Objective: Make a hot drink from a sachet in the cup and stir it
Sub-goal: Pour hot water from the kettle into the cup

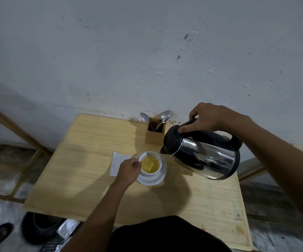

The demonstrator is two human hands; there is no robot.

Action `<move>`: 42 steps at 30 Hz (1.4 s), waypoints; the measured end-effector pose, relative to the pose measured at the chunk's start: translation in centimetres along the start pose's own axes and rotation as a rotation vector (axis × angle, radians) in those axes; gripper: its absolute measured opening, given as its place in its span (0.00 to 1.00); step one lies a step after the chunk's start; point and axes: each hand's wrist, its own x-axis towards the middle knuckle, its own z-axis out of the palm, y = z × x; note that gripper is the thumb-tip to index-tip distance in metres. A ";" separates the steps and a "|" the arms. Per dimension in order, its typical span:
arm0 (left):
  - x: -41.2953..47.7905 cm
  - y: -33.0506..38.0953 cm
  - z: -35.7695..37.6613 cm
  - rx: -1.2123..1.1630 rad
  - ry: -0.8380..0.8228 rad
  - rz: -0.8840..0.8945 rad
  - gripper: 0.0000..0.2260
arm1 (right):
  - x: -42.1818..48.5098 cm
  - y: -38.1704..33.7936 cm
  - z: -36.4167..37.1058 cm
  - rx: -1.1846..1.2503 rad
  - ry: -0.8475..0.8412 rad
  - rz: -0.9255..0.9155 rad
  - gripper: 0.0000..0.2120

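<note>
A white cup (155,172) holding yellow liquid stands on a white saucer (159,179) in the middle of the wooden table (92,182). My left hand (129,170) grips the cup at its left side. My right hand (210,119) holds a steel kettle (201,157) by its black handle, in the air right of the cup. The kettle is tilted, its spout just above the cup's right rim. A silver sachet (117,163) lies flat on the table, left of the cup and partly under my left hand.
A wooden holder (155,133) with spoons and a fork stands at the table's back edge against the white wall. A black bin (41,228) and a silver packet (68,227) sit on the floor at the lower left. Wooden frames flank the table.
</note>
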 end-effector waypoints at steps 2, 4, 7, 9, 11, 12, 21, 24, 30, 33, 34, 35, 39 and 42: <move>-0.1 0.0 0.1 -0.013 0.015 -0.001 0.12 | -0.3 0.8 0.2 0.059 0.006 0.013 0.24; -0.1 0.1 0.2 -0.017 0.027 -0.002 0.12 | -0.7 1.9 0.6 0.157 0.021 0.024 0.24; -0.1 0.1 0.4 -0.018 0.045 -0.011 0.11 | -1.4 4.1 1.6 0.358 0.120 0.059 0.25; -0.3 0.3 0.6 -0.031 0.072 -0.015 0.12 | -2.1 5.7 2.5 0.545 0.200 0.082 0.25; -0.4 0.5 0.8 -0.030 0.104 -0.008 0.12 | -3.0 7.3 3.4 0.698 0.288 0.087 0.26; -0.5 0.6 0.9 -0.027 0.116 -0.008 0.12 | -3.4 8.1 3.8 0.740 0.337 0.082 0.27; -0.5 0.8 1.8 0.019 0.202 -0.045 0.13 | -5.8 15.1 6.8 0.994 0.742 0.194 0.28; -0.6 1.2 2.2 0.059 0.238 -0.059 0.13 | -5.9 16.6 7.4 1.017 0.804 0.176 0.27; -0.9 1.6 3.1 0.056 0.329 -0.073 0.14 | -5.0 18.1 8.7 1.023 0.859 0.180 0.25; -1.1 1.9 3.5 0.079 0.357 -0.075 0.15 | -4.1 18.5 9.4 1.060 0.864 0.196 0.27; -1.1 2.1 3.6 0.088 0.363 -0.081 0.14 | -3.8 18.7 9.5 1.077 0.860 0.195 0.27; -1.1 2.1 3.7 0.090 0.365 -0.087 0.13 | -3.5 18.7 9.8 1.088 0.861 0.190 0.26; -0.9 1.9 3.7 0.119 0.377 -0.088 0.14 | -2.6 19.1 10.3 1.102 0.843 0.140 0.25; -0.9 1.9 3.7 0.157 0.377 -0.071 0.14 | -2.0 19.5 10.2 1.110 0.819 0.119 0.27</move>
